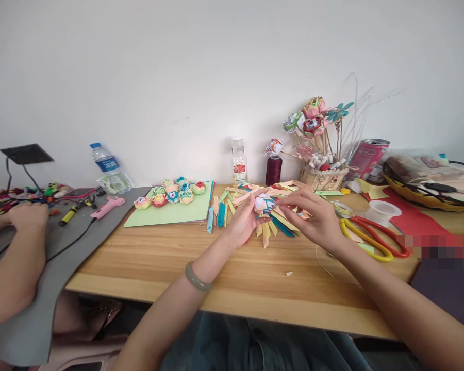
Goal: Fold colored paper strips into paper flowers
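Observation:
A small folded paper flower (264,204), white with blue and orange edges, rests in the closed fingers of my left hand (244,222) above the table. Close to its right side, the thumb and fingers of my right hand (313,214) are drawn together in a pinch; what lies between the fingertips is too small to make out. Folded paper strips (270,232) in yellow, peach, green and blue lie in a pile beneath and around both hands. A thin thread (325,265) trails on the wood below my right hand.
Finished paper flowers (172,197) sit on green paper (139,219) to the left. Behind stand a clear bottle (238,162), a dark thread spool (274,171) and a flower basket (320,179). Scissors (371,237) lie right. Another person's hand (29,214) works at far left.

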Action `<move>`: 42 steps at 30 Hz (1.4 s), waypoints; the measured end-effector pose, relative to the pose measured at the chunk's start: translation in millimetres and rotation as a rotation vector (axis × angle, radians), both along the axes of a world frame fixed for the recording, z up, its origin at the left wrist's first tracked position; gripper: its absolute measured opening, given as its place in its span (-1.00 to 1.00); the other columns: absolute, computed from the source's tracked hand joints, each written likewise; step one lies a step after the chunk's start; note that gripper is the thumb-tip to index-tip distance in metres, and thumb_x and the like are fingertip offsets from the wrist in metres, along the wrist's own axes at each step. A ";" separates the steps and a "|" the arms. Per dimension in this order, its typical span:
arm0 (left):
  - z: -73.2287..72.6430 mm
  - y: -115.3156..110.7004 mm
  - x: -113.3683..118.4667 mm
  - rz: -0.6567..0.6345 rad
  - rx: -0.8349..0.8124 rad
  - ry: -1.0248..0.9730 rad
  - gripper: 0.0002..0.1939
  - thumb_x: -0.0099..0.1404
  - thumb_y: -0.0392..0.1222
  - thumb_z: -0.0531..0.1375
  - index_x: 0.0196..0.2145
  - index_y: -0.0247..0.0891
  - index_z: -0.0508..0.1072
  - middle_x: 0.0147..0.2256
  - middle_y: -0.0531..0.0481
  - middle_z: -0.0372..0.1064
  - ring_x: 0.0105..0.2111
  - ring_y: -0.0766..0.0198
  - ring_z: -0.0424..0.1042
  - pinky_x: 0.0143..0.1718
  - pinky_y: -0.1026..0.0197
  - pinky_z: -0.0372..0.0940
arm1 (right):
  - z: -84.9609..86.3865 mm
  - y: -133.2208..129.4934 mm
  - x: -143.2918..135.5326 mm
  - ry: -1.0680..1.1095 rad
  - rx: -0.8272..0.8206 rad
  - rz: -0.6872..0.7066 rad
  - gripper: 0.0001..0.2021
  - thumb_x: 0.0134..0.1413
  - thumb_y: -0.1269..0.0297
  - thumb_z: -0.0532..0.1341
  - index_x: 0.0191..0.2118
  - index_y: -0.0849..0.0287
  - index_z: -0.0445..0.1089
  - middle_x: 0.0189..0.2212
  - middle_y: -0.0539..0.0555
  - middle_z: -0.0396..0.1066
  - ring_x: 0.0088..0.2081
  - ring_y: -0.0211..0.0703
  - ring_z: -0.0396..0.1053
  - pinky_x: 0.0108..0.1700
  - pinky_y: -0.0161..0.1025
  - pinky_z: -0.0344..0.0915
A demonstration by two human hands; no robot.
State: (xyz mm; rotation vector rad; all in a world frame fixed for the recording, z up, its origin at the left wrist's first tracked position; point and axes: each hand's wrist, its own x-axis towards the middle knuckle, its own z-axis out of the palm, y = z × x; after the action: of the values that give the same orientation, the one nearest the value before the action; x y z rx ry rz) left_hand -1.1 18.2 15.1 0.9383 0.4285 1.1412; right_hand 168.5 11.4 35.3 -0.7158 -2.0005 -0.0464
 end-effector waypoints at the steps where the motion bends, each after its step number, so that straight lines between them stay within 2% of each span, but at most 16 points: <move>1: -0.2 0.0 0.7 0.004 -0.008 -0.009 -0.63 0.22 -0.01 0.08 -0.04 -0.16 0.34 -0.13 -0.04 0.36 -0.24 0.34 0.39 -0.31 0.33 0.35 | -0.9 -1.4 -2.1 -0.007 0.002 -0.003 -0.89 0.04 0.39 0.16 -0.29 0.14 0.40 -0.43 0.08 0.36 -0.39 -0.21 0.33 -0.38 -0.26 0.29; 6: -3.3 0.6 4.2 0.084 -0.009 -0.035 -0.67 0.16 -0.18 0.18 -0.08 -0.18 0.36 -0.12 -0.02 0.33 -0.22 0.35 0.36 -0.18 0.27 0.29 | -9.0 -2.4 -8.6 -0.020 0.018 -0.079 -0.85 0.06 0.35 0.15 -0.23 0.14 0.41 -0.42 0.10 0.37 -0.38 -0.21 0.35 -0.41 -0.29 0.29; 11: -2.4 -2.3 8.8 0.185 0.025 -0.032 -0.61 0.03 -0.31 0.26 -0.13 -0.21 0.37 -0.14 0.01 0.30 -0.24 0.37 0.34 -0.19 0.28 0.26 | -14.3 -2.2 -11.0 0.002 0.069 -0.204 -0.89 0.07 0.35 0.15 -0.30 0.14 0.43 -0.45 0.07 0.40 -0.43 -0.25 0.35 -0.48 -0.34 0.24; 14: -1.4 -4.5 11.6 0.249 0.028 -0.050 -0.62 -0.03 -0.33 0.29 -0.20 -0.22 0.37 -0.20 0.03 0.31 -0.27 0.38 0.35 -0.21 0.28 0.26 | -18.1 -4.4 -14.4 -0.081 0.201 -0.320 -0.87 0.07 0.38 0.14 -0.29 0.16 0.42 -0.46 0.05 0.42 -0.45 -0.27 0.35 -0.50 -0.35 0.19; 17: -2.1 -4.3 12.0 0.271 0.020 -0.110 -0.64 -0.02 -0.33 0.29 -0.22 -0.21 0.36 -0.24 0.05 0.32 -0.28 0.38 0.36 -0.20 0.26 0.27 | -21.7 -6.4 -18.0 -0.258 0.355 -0.403 -0.79 0.08 0.40 0.12 -0.15 0.17 0.38 -0.46 0.05 0.43 -0.45 -0.25 0.35 -0.49 -0.32 0.16; 21: -3.0 -2.9 10.1 0.273 0.001 -0.168 -0.64 0.02 -0.34 0.27 -0.19 -0.19 0.35 -0.22 0.05 0.32 -0.26 0.40 0.37 -0.18 0.28 0.27 | -24.2 -6.7 -18.5 -0.356 0.367 -0.328 -0.68 0.09 0.44 0.10 -0.02 0.13 0.29 -0.37 0.05 0.44 -0.39 -0.25 0.35 -0.44 -0.32 0.17; 23: -2.5 -3.5 9.4 0.257 -0.003 -0.181 -0.64 0.04 -0.33 0.26 -0.17 -0.17 0.34 -0.19 0.05 0.31 -0.26 0.40 0.37 -0.20 0.28 0.28 | -24.5 -6.5 -17.1 -0.295 0.310 -0.283 -0.68 0.09 0.43 0.09 -0.01 0.11 0.29 -0.37 0.05 0.43 -0.38 -0.26 0.34 -0.43 -0.34 0.19; 26: -0.8 -5.6 8.8 0.211 0.008 -0.182 -0.64 0.07 -0.31 0.24 -0.14 -0.16 0.33 -0.15 0.02 0.31 -0.23 0.36 0.37 -0.21 0.24 0.31 | -24.2 -5.9 -15.1 -0.143 0.185 -0.294 -0.71 0.11 0.39 0.08 -0.03 0.12 0.31 -0.37 0.06 0.39 -0.40 -0.27 0.34 -0.45 -0.35 0.20; 28: -0.1 -6.5 8.8 0.199 0.010 -0.175 -0.64 0.07 -0.32 0.23 -0.14 -0.17 0.33 -0.13 0.01 0.30 -0.20 0.34 0.37 -0.19 0.24 0.31 | -23.8 -5.6 -14.6 -0.124 0.137 -0.302 -0.72 0.11 0.38 0.08 -0.03 0.14 0.32 -0.36 0.08 0.38 -0.39 -0.25 0.34 -0.47 -0.35 0.20; 36: -4.1 -1.7 10.0 0.211 -0.006 -0.174 -0.65 0.09 -0.34 0.22 -0.13 -0.18 0.36 -0.11 0.03 0.32 -0.19 0.37 0.37 -0.13 0.27 0.29 | -20.7 -4.0 -11.1 -0.302 0.306 -0.398 -0.66 0.09 0.41 0.08 0.01 0.07 0.31 -0.40 0.06 0.42 -0.42 -0.25 0.34 -0.51 -0.33 0.11; 40: -5.2 -1.7 11.1 0.191 -0.037 -0.162 -0.65 0.14 -0.31 0.18 -0.09 -0.18 0.35 -0.18 0.03 0.36 -0.25 0.43 0.38 -0.17 0.32 0.29 | -18.5 -3.6 -9.9 -0.341 0.306 -0.302 -0.65 0.08 0.48 0.07 -0.04 0.02 0.34 -0.41 0.04 0.41 -0.43 -0.26 0.32 -0.47 -0.33 0.15; 42: -5.4 -2.1 11.4 0.182 -0.047 -0.153 -0.65 0.14 -0.29 0.18 -0.07 -0.17 0.35 -0.22 0.04 0.37 -0.29 0.45 0.38 -0.19 0.34 0.29 | -16.7 -4.6 -11.2 -0.285 0.261 -0.225 -0.68 0.09 0.48 0.06 -0.07 0.04 0.35 -0.41 0.06 0.39 -0.41 -0.24 0.32 -0.45 -0.33 0.19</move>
State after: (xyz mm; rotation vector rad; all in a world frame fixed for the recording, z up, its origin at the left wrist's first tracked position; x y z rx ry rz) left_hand 10.3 16.2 9.7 0.7763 0.4199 1.3529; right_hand 157.3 6.8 18.7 -0.7939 -2.1195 -0.5601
